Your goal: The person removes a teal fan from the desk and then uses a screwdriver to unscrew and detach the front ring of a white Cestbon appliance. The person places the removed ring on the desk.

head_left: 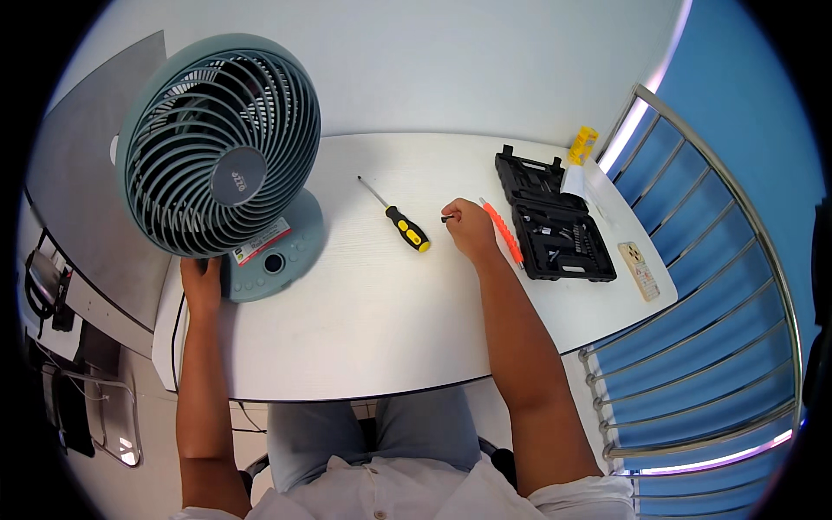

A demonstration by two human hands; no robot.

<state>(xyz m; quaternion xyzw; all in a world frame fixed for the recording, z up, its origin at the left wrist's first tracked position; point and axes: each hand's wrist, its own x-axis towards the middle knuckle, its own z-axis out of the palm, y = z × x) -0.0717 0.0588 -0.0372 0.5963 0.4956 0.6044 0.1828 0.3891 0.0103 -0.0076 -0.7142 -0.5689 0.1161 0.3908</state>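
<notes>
A grey-green table fan [238, 174] stands at the left of the white table, its round grille tilted up. My left hand [201, 284] grips it low on the left, beside its base [276, 262]; the fingertips are hidden under the fan head. Nearer the middle, my right hand [471, 229] is closed, pinching a small black piece [446, 218] too small to name. Between the fan and that hand lies a screwdriver [405, 227] with a black and yellow handle, its tip pointing away. Just right of my right hand is an orange-red rod [503, 232] with metal ends.
An open black tool case [563, 238] with bits and sockets lies at the right. Past it are a yellow package [582, 146], a white paper [574, 182] and a beige power strip [639, 270]. Metal railing [737, 204] borders the right side; a grey panel [95, 173] stands left.
</notes>
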